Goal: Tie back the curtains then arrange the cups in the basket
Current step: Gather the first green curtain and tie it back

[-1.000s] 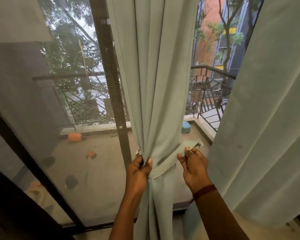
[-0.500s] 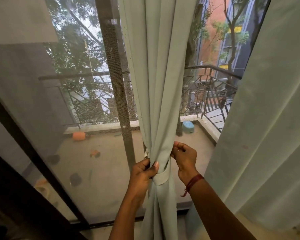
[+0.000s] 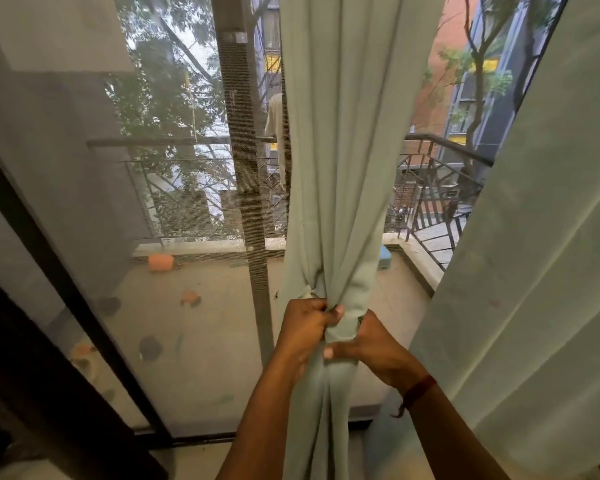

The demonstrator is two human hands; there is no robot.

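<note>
A pale green curtain hangs in the middle of the head view, gathered into a narrow bunch at waist height. My left hand grips the bunch from the left. My right hand wraps across its front from the right, the thumb pressed on the cloth. The tie-back band is mostly hidden under my hands. A second pale green curtain hangs loose at the right. No cups or basket are in view.
A dark door frame post with mesh screen stands just left of the curtain. Beyond it lies a balcony floor with a metal railing, an orange object and a blue object.
My right hand has carried the tie-back end from out at the right in against the bunch and now crosses its front. My left hand keeps its grip.
</note>
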